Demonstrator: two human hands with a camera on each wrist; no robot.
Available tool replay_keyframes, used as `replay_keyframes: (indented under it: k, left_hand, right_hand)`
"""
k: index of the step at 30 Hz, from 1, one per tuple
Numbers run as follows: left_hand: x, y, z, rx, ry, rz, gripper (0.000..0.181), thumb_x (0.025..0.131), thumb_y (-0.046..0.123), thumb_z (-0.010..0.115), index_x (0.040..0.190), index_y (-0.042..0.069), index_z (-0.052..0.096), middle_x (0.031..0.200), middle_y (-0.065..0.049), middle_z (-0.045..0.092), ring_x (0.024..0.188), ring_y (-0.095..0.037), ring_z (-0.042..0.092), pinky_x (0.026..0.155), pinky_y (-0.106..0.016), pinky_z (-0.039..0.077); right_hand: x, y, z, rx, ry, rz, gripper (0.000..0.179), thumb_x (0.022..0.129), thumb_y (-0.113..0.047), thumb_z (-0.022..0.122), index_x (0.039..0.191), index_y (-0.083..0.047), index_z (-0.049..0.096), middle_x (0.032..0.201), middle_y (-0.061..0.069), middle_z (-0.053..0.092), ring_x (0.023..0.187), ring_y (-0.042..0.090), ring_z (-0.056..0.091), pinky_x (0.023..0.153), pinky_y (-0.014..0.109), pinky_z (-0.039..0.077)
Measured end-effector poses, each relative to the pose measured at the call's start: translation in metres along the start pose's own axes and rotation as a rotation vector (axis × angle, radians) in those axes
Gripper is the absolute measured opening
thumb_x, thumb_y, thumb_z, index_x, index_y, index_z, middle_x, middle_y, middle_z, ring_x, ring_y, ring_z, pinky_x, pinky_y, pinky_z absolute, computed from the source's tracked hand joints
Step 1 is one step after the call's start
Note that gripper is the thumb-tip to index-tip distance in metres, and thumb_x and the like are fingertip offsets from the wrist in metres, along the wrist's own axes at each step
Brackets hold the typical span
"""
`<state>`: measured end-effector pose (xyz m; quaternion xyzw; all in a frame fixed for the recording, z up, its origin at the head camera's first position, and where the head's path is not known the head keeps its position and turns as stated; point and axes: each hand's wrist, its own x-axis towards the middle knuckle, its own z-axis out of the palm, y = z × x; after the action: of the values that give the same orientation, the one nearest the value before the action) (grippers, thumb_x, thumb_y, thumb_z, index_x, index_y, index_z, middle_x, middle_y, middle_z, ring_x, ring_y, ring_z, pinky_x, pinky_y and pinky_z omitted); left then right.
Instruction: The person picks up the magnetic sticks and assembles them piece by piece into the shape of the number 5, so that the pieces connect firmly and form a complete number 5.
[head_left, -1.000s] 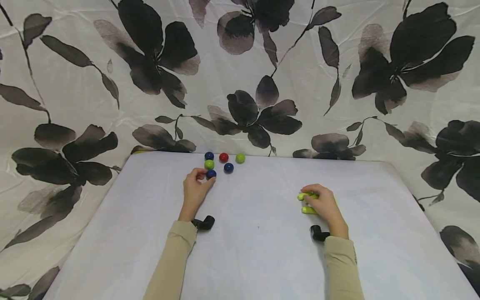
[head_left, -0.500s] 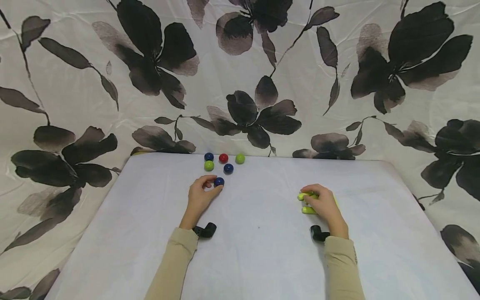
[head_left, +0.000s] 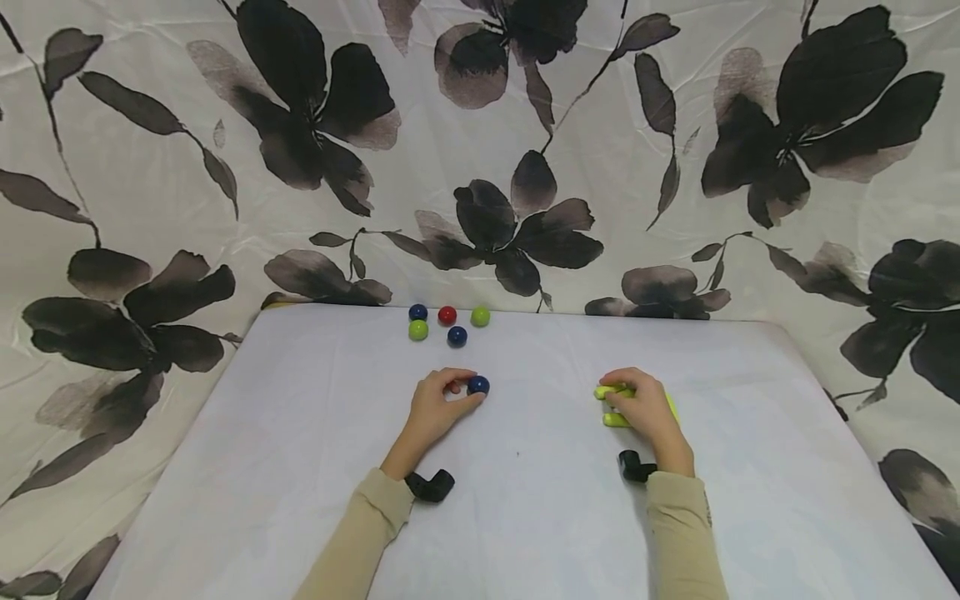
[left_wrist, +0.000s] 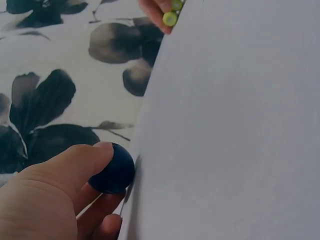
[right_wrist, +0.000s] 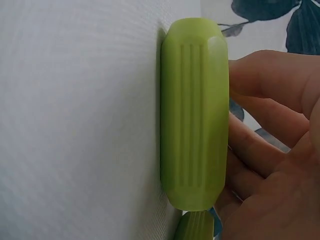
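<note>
In the head view my left hand [head_left: 441, 407] pinches a dark blue ball [head_left: 478, 386] between thumb and fingers, low over the white table. The left wrist view shows the same ball [left_wrist: 116, 170], its far side partly hidden by the fingers. My right hand [head_left: 645, 408] holds a lime-green object with two handle-like bars, fingers at its upper bar [head_left: 604, 392]; the lower bar [head_left: 617, 421] lies nearer me. Up close in the right wrist view, a ribbed green bar [right_wrist: 195, 115] stands against the white surface, with the thumb at its side. My palm hides much of that object.
Near the table's [head_left: 525, 500] far edge sit a blue ball [head_left: 417, 312], a red ball [head_left: 447, 316], a green ball [head_left: 480, 317], another green ball [head_left: 418, 331] and another blue ball [head_left: 457, 337]. Behind them hangs a flowered cloth [head_left: 480, 125].
My left hand has carried the blue ball away from beside the green ball, to the right and nearer me. The right hand has stayed almost still on the green object.
</note>
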<state>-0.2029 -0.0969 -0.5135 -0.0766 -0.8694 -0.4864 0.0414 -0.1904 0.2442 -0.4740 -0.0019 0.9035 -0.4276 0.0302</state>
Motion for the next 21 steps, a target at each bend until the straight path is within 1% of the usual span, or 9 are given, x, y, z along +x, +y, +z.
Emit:
replay_keyframes:
  k: [3,7,9,14,16,21]
  left_hand:
    - [-0.003,0.004,0.004,-0.002,-0.019,0.011,0.036,0.083,0.026,0.082,0.116,0.015,0.073,0.086,0.001,0.057,0.085,-0.019,0.048,0.078,-0.035,0.037]
    - [-0.007,0.009,0.009,0.002,-0.063,0.052,0.037,0.084,0.027,0.081,0.118,0.015,0.072,0.087,0.002,0.057,0.085,-0.018,0.048,0.079,-0.036,0.036]
    - [-0.008,0.01,0.01,0.001,-0.073,0.072,0.037,0.084,0.027,0.081,0.118,0.015,0.072,0.086,0.002,0.057,0.084,-0.018,0.048,0.079,-0.035,0.035]
    - [-0.008,0.01,0.012,0.024,-0.062,0.118,0.037,0.087,0.025,0.078,0.122,0.014,0.071,0.083,0.003,0.057,0.082,-0.017,0.048,0.079,-0.036,0.034]
    - [-0.007,0.01,0.012,0.033,-0.058,0.127,0.037,0.088,0.024,0.077,0.123,0.013,0.071,0.082,0.003,0.056,0.081,-0.017,0.047,0.079,-0.036,0.033]
    - [-0.007,0.009,0.013,0.03,-0.058,0.14,0.037,0.088,0.022,0.077,0.123,0.012,0.07,0.081,0.003,0.056,0.08,-0.017,0.048,0.079,-0.037,0.033]
  right_hand:
    - [0.0,0.0,0.001,-0.004,0.002,-0.006,0.024,0.093,-0.004,0.064,0.115,-0.001,0.068,0.127,0.02,0.06,0.118,0.036,0.052,0.099,0.051,0.04]
    - [0.001,0.0,0.003,-0.009,0.006,-0.004,0.024,0.092,-0.003,0.064,0.115,-0.001,0.069,0.127,0.02,0.06,0.118,0.036,0.052,0.1,0.051,0.04]
    - [0.001,-0.002,0.004,-0.011,0.006,0.004,0.024,0.091,-0.003,0.064,0.115,-0.001,0.069,0.127,0.02,0.06,0.118,0.036,0.052,0.101,0.051,0.04]
    - [0.0,-0.006,0.005,-0.021,0.005,0.013,0.026,0.09,0.001,0.062,0.115,0.001,0.069,0.126,0.022,0.06,0.118,0.037,0.051,0.102,0.054,0.039]
    - [0.0,-0.007,0.005,-0.03,0.005,0.012,0.026,0.09,0.001,0.062,0.115,0.002,0.069,0.126,0.023,0.059,0.119,0.038,0.051,0.102,0.054,0.039]
    - [-0.001,-0.01,0.006,-0.048,0.006,0.043,0.027,0.089,0.002,0.063,0.115,0.002,0.069,0.127,0.024,0.058,0.121,0.039,0.049,0.103,0.055,0.038]
